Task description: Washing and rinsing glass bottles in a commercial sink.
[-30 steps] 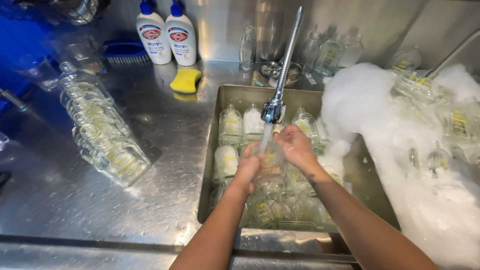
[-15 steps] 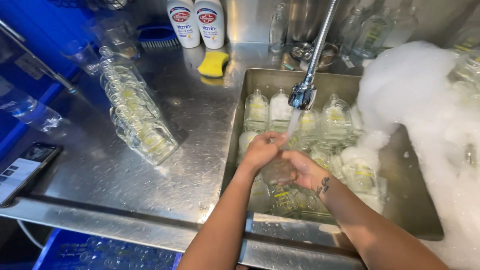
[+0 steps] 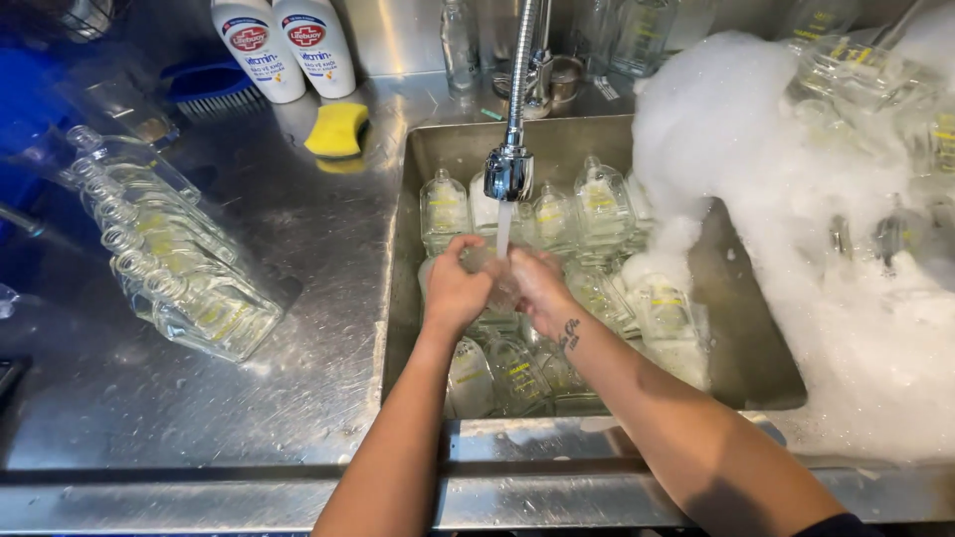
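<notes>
- Both hands, left hand (image 3: 456, 288) and right hand (image 3: 538, 288), clasp one small clear glass bottle (image 3: 497, 270) between them, forearms reaching forward over the steel sink (image 3: 741, 328).
- Foam (image 3: 756, 169) piles high on the right.
- Rinsed bottles (image 3: 169, 259) lie rowed on the counter.
- Faucet (image 3: 509, 171) streams water onto the held bottle.

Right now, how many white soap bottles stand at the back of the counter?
2: a left white bottle and a right white bottle, side by side behind the yellow sponge. Their tops are cut off; none seems hidden.
</notes>
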